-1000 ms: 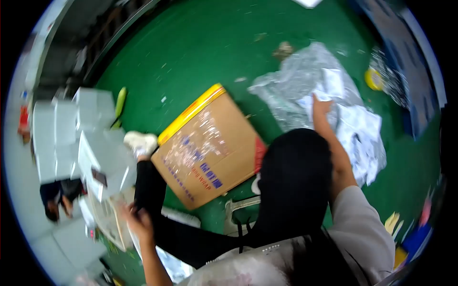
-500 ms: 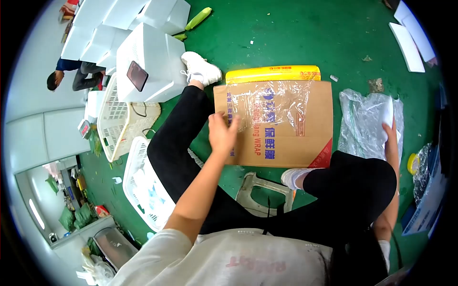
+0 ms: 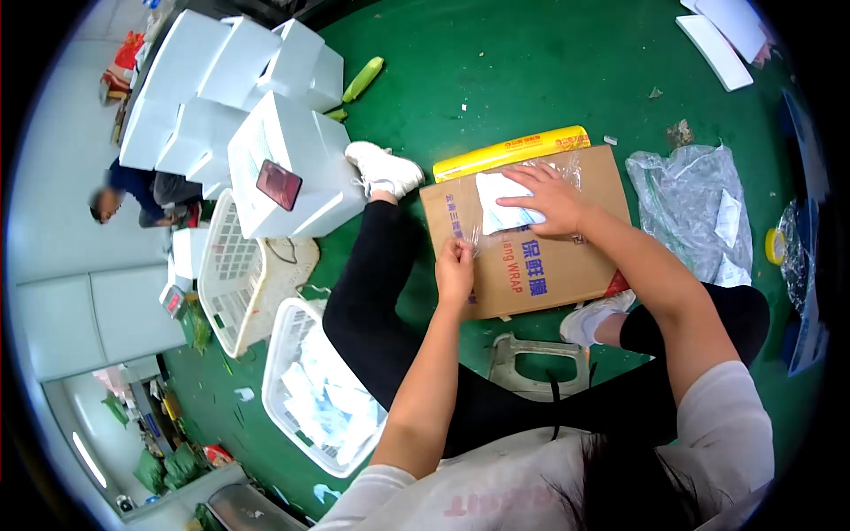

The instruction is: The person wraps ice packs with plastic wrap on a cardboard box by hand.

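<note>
- Green floor [image 3: 513,71]: it runs under everything here; clock directions are taken from the cardboard box [image 3: 575,252], twelve at the top.
- Stack of white boxes [image 3: 212,128]: at ten o'clock.
- Cardboard box: flat between the person's feet, printed side up.
- White basket [image 3: 282,332]: at eight o'clock, beside the left leg, with white packets in it.
- Plastic bag [image 3: 677,190]: at three o'clock, crumpled, white pieces lying on it.
- Yellow roll [image 3: 512,152]: along the box's twelve o'clock edge.
- Clear film [image 3: 571,170]: spread over the box top, partly under the right hand.
- Right hand [image 3: 549,199]: palm down, fingers stretched and slightly spread over the white packet.
- Left hand [image 3: 454,270]: nearer eight o'clock on the box, fingers curled, tips pinching the film's edge.
- White packet [image 3: 496,215]: on the film, toward eleven o'clock from the box's middle.
- Phone [image 3: 279,185]: on the nearest white box.
</note>
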A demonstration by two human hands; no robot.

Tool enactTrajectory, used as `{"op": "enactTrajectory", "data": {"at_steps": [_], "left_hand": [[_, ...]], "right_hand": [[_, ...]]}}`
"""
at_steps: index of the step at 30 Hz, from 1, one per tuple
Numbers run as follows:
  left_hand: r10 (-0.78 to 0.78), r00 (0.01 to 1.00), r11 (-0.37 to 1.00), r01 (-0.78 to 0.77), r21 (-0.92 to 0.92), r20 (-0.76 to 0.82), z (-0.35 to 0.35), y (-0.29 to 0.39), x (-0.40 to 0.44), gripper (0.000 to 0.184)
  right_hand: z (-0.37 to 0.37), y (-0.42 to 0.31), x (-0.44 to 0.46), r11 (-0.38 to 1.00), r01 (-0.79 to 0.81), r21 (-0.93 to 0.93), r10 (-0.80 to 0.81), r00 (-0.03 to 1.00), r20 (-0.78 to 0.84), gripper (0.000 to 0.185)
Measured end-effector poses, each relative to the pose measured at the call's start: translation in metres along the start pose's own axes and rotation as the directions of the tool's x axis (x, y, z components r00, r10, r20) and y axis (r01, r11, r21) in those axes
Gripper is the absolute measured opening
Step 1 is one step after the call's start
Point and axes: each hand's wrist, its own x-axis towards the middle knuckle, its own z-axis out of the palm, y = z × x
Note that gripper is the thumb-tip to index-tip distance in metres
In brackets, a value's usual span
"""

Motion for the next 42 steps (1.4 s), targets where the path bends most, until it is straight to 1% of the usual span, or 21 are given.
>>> {"op": "enactTrajectory", "data": {"at_steps": [3,4,6,9,10,12,13,15,17,20,22,24,26,29,30,31,32,34,36,37,42], "left_hand": [[-0.089,0.990,0.985,0.104,-0.140,0.108,-0.011,-0.010,0.008,0.014],[-0.092,0.986,0.974,0.118,-0.193,0.140,-0.011,-0.010,0.013,0.013],[-0.116,0.978,0.943,0.163,-0.289,0.173,-0.008,-0.008,0.014,0.013],[-0.136,0.958,0.904,0.224,-0.364,0.253,-0.007,0.007,0.010,0.037],[-0.145,0.946,0.897,0.249,-0.366,0.289,-0.007,0.004,0.010,0.046],[-0.187,0.927,0.900,0.294,-0.321,0.325,-0.007,0.000,0.013,0.025],[-0.213,0.912,0.892,0.327,-0.311,0.350,-0.012,0.001,0.010,0.021],[-0.269,0.906,0.907,0.352,-0.229,0.326,-0.029,-0.001,0.008,0.017],[-0.107,0.979,0.994,0.101,0.043,0.174,-0.062,0.025,-0.009,0.017],[0.095,0.989,0.941,-0.127,0.315,0.115,-0.089,0.008,-0.046,0.019],[-0.118,0.980,0.970,0.080,0.229,0.158,-0.115,0.050,-0.090,0.019],[0.040,0.998,0.959,-0.053,0.280,0.054,-0.105,0.041,-0.107,0.017],[0.160,0.987,0.984,-0.159,0.084,-0.005,-0.083,0.062,-0.098,0.020],[0.211,0.975,0.936,-0.182,-0.300,0.066,-0.005,0.066,-0.054,0.024],[0.292,0.950,0.944,-0.268,-0.192,0.111,0.016,0.070,-0.046,0.023],[0.503,0.843,0.863,-0.504,-0.050,0.191,0.031,0.068,-0.035,0.033],[0.422,0.837,0.897,-0.441,-0.027,0.350,0.024,0.081,-0.040,0.051],[0.606,0.723,0.710,-0.680,0.186,0.331,0.033,0.055,-0.048,0.064],[0.593,0.580,0.531,-0.803,0.270,0.559,0.014,0.042,-0.043,0.064],[0.736,0.495,0.353,-0.863,0.362,0.462,0.015,0.038,-0.035,0.059],[0.785,0.499,0.416,-0.863,0.286,0.367,0.021,0.041,0.000,0.059]], "right_hand": [[-0.013,-0.009,-0.017,0.998,-0.050,-0.031,0.046,0.991,-0.123,0.072],[-0.014,-0.012,-0.030,0.961,-0.250,0.115,0.270,0.938,-0.217,0.070],[-0.012,-0.022,-0.060,0.735,-0.525,0.430,0.666,0.680,-0.306,0.067],[-0.001,-0.070,-0.086,0.530,-0.833,0.157,0.845,0.534,-0.023,0.052],[0.011,-0.063,-0.092,0.543,-0.826,0.150,0.839,0.540,-0.065,0.047],[0.060,-0.037,-0.100,0.586,-0.797,0.147,0.810,0.571,-0.134,0.039],[0.082,-0.012,-0.107,0.681,-0.725,0.102,0.731,0.665,-0.153,0.028],[0.066,-0.008,-0.122,0.767,-0.642,-0.016,0.642,0.765,0.062,0.025],[0.020,-0.010,-0.133,0.830,-0.540,-0.137,0.557,0.806,0.201,0.021],[-0.068,-0.059,-0.158,0.889,-0.396,-0.229,0.457,0.792,0.404,0.018],[-0.101,-0.088,-0.169,0.905,-0.371,-0.209,0.424,0.826,0.371,0.017],[-0.103,-0.089,-0.159,0.905,-0.370,-0.210,0.414,0.879,0.236,0.017],[-0.086,-0.078,-0.137,0.893,-0.389,-0.225,0.405,0.914,0.027,0.017],[-0.019,-0.073,-0.067,0.968,-0.242,0.066,0.250,0.902,-0.352,0.019],[0.003,-0.077,-0.054,0.925,-0.369,0.092,0.380,0.895,-0.233,0.016],[0.026,-0.075,-0.048,0.900,-0.405,0.161,0.436,0.848,-0.301,0.018],[0.047,-0.073,-0.047,0.867,-0.434,0.244,0.496,0.794,-0.353,0.022],[0.050,-0.089,-0.055,0.891,-0.403,0.207,0.452,0.823,-0.343,0.035],[0.032,-0.107,-0.062,0.921,-0.351,0.168,0.383,0.897,-0.222,0.046],[0.032,-0.104,-0.061,0.941,-0.323,0.100,0.338,0.913,-0.228,0.049],[0.048,-0.068,-0.048,0.940,-0.275,-0.202,0.207,0.930,-0.303,0.057]]}}
